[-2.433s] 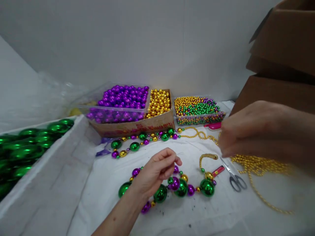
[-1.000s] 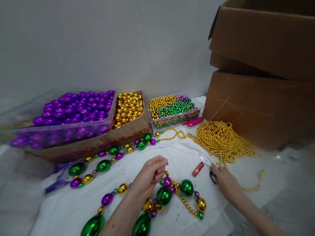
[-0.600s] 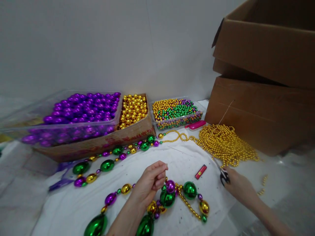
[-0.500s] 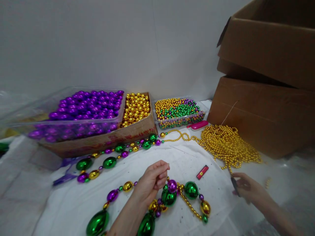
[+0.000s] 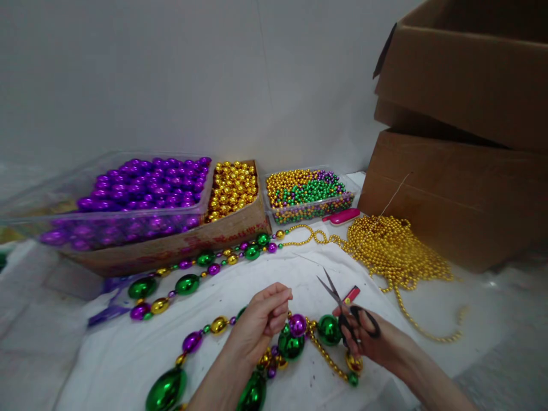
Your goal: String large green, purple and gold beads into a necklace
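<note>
My right hand grips black-handled scissors, their blades parted and pointing up and left. My left hand is closed in a pinch over the middle of the white cloth; what its fingertips hold is too small to make out. Just below and beside it lies a bead necklace of large green, purple and gold beads, partly hidden by my left forearm. A short strand of gold beads runs from it towards the lower right. Behind the scissors, a red lighter lies on the cloth, partly covered.
A clear bin of purple beads, a carton of gold beads and a tub of mixed small beads stand along the wall. Another necklace lies before them. Gold bead strands pile beside cardboard boxes; a pink-handled tool lies nearby.
My right hand has moved left with the scissors, away from the gold pile to beside the necklace. A gold strand now trails from the pile across the surface. My left hand stays pinched.
</note>
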### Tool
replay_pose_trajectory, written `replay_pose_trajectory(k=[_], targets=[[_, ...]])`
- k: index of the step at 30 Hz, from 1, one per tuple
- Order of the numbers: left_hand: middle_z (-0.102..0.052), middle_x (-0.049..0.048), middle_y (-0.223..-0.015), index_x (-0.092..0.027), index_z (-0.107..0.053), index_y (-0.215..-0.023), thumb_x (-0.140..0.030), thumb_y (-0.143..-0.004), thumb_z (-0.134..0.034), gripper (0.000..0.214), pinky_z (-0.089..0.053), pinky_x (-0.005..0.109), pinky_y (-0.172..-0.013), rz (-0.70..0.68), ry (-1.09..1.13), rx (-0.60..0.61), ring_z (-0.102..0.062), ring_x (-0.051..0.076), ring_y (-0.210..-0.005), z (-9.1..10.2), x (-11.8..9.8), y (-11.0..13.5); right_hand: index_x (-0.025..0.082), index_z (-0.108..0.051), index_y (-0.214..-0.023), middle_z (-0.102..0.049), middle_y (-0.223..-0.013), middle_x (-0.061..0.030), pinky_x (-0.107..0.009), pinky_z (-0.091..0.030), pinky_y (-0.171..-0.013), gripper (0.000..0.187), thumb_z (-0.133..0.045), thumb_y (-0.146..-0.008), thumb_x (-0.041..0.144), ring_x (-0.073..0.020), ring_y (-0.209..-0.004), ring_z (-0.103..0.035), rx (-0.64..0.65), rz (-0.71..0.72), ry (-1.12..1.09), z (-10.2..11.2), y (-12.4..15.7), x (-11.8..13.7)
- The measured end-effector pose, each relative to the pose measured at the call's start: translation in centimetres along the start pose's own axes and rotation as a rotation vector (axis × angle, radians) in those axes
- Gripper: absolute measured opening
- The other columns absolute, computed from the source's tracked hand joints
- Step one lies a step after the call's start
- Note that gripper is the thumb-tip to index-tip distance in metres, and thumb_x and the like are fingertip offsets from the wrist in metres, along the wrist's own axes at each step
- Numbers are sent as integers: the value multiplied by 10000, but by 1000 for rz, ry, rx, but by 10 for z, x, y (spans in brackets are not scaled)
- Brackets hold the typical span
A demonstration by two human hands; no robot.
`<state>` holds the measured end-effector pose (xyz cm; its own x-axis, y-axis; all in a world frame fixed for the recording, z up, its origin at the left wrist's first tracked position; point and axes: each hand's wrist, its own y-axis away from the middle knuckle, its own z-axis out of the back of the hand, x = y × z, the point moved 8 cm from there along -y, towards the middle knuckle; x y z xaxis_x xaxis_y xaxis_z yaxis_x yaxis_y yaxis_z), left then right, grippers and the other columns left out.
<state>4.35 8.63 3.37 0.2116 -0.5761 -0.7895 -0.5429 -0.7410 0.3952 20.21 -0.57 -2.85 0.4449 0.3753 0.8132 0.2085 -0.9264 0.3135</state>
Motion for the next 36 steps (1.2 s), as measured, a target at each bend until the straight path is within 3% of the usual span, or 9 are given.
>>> replay_pose_trajectory(k=[5,9,16,22,26,30,31,34,36], targets=[[-337,-97,-503,-145,-481,-689,-276,-660,-757,307,-68,140,-380,4,-6,-15,-217,-14,-386,-1,2,0,164,-582,-1126,-433,-683,20,-204,-275,-456,622,-558,-753,660,-66,-510,-369,-136,68,182,0,-23,30],[-338,-98,-505,-146,-484,-705,-293,-665,-758,313,-73,143,-380,-6,-7,-16,-213,-11,-391,3,0,1,174,-538,-1208,-443,-678,18,-215,-266,-453,616,-515,-782,619,-92,-524,-388,-352,142,428,35,-8,42],[-381,-84,-524,-160,-451,-709,-306,-707,-745,328,-79,140,-390,-42,-24,-23,-236,-2,-406,14,-20,8,208,-637,-1061,-605,-995,-88,-381,-378,-864,313,-572,-765,286,-266,-994,-509,-791,99,1128,112,47,39],[-415,-72,-528,-154,-470,-704,-303,-726,-721,292,-73,148,-392,-92,-115,-31,-263,5,-408,13,-38,10,205,-658,-917,-586,-1016,-103,-328,-414,-785,182,-539,-784,166,-244,-954,-563,-813,-47,1486,118,43,26],[-552,-27,-620,-141,-532,-746,-294,-754,-685,217,-74,161,-392,-171,-173,-50,-271,-1,-399,12,-46,15,206,-672,-921,-631,-887,-71,-300,-431,-697,350,-596,-627,31,-211,-761,-631,-699,-91,1531,125,42,30],[-661,76,-957,-124,-560,-722,-304,-746,-682,219,-90,178,-403,-203,-188,-49,-274,-16,-414,9,-46,16,197,-685,-935,-667,-964,-121,-371,-450,-759,216,-546,-773,163,-261,-867,-633,-675,23,1479,84,22,67],[-648,90,-1042,-121,-570,-715,-305,-741,-683,218,-102,182,-407,-214,-203,-54,-285,-17,-424,7,-46,16,227,-679,-949,-675,-963,-84,-336,-467,-731,203,-514,-833,254,-213,-812,-633,-615,96,1404,58,11,76],[-587,93,-1206,-121,-602,-699,-310,-722,-687,208,-162,190,-420,-286,-283,-110,-338,-5,-463,2,-54,18,188,-652,-922,-677,-905,-67,-289,-474,-579,245,-635,-774,383,-164,-672,-602,-247,343,541,-39,-31,89],[-583,75,-1201,-130,-616,-694,-316,-704,-694,201,-204,197,-430,-354,-334,-174,-367,14,-492,2,-62,21,196,-615,-920,-669,-902,-37,-253,-485,-557,301,-667,-724,419,-162,-756,-613,-129,389,416,-92,-55,91]])
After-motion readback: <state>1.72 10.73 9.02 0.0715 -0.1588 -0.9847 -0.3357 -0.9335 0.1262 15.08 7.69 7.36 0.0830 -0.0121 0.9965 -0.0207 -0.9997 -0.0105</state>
